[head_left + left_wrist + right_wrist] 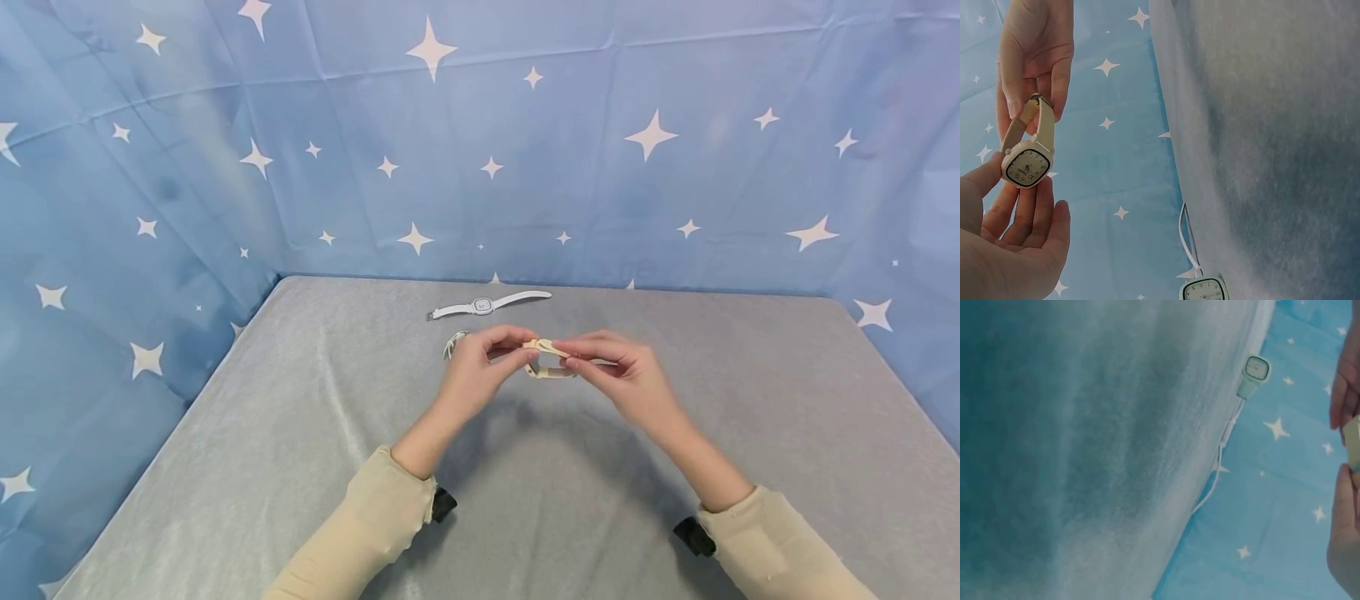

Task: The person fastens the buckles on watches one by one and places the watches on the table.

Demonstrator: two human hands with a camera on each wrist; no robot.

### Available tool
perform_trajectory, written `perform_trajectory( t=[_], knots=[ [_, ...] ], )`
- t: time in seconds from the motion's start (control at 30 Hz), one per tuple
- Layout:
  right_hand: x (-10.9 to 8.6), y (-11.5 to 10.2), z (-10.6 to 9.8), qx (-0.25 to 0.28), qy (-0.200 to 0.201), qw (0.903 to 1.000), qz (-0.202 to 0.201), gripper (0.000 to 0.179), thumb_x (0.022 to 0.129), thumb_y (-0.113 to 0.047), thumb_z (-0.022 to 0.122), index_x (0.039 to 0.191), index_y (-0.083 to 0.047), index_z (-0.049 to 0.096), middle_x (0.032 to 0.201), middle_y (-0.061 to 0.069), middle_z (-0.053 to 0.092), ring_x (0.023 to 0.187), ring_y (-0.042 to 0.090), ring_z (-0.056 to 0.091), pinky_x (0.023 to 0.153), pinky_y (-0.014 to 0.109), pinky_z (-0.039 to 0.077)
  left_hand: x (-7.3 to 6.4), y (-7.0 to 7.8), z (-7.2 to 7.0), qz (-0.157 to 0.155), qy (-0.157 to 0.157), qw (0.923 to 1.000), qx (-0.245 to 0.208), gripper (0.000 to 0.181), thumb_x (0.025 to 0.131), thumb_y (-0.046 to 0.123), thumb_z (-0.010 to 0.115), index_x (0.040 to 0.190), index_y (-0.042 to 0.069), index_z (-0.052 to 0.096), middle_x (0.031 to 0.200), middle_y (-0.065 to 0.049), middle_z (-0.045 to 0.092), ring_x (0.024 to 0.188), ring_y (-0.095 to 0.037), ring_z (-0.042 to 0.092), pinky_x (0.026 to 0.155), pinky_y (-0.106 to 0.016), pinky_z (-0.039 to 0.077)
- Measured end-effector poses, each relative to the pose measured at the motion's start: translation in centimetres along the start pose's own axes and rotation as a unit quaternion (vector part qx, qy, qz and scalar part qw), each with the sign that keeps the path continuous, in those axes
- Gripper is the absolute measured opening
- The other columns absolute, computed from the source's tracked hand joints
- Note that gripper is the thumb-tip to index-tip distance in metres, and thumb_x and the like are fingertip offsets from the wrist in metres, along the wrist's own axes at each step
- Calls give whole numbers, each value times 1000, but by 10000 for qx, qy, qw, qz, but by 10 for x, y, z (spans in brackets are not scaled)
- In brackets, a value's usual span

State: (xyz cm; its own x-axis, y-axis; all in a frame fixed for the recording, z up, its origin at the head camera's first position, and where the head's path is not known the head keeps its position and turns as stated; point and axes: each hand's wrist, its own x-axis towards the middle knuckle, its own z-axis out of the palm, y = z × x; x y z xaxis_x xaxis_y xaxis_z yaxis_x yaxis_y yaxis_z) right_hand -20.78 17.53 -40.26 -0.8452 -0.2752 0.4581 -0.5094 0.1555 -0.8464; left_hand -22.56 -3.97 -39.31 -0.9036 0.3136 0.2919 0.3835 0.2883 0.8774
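A cream wristwatch (551, 372) is held up above the table between both hands, its strap forming a loop. My left hand (480, 362) pinches it at the case end; in the left wrist view the squarish dial (1027, 166) faces that camera, with the left hand (1016, 250) below it. My right hand (622, 367) pinches the strap near the buckle (1038, 98). Only a piece of the cream watch (1352, 444) shows at the right edge of the right wrist view.
Flat at the back of the grey cloth-covered table (300, 400) lies a white wristwatch (483, 307). A pale green watch (1257, 367) lies nearer, partly hidden behind my left hand in the head view. Blue star-patterned curtains (570, 167) rise at the back and sides.
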Motion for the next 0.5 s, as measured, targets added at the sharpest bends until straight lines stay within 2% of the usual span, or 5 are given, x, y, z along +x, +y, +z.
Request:
perform_trajectory(
  t=[0.17,0.37,0.5],
  knots=[
    [1,-1,7,-355,-36,9986,-402,27,88,9,68,112,-1,75,103,14,73,96,4,69,80,24,60,0,1,3,215,-134,9994,221,19,91,19,74,107,9,74,99,-4,77,98,-15,71,101,-27,52],
    [2,1,8,-324,-71,9983,-482,28,90,9,65,116,1,72,104,17,71,98,4,69,82,24,59,-1,0,3,192,-128,9997,113,19,93,19,72,108,7,72,101,-7,76,100,-17,71,102,-29,52],
    [0,1,7,-216,46,9986,-483,27,90,12,64,114,4,72,104,18,69,98,6,70,82,25,59,-1,-1,2,138,-90,9999,42,19,93,19,71,108,8,71,101,-7,75,100,-17,70,102,-30,52]
  ],
)
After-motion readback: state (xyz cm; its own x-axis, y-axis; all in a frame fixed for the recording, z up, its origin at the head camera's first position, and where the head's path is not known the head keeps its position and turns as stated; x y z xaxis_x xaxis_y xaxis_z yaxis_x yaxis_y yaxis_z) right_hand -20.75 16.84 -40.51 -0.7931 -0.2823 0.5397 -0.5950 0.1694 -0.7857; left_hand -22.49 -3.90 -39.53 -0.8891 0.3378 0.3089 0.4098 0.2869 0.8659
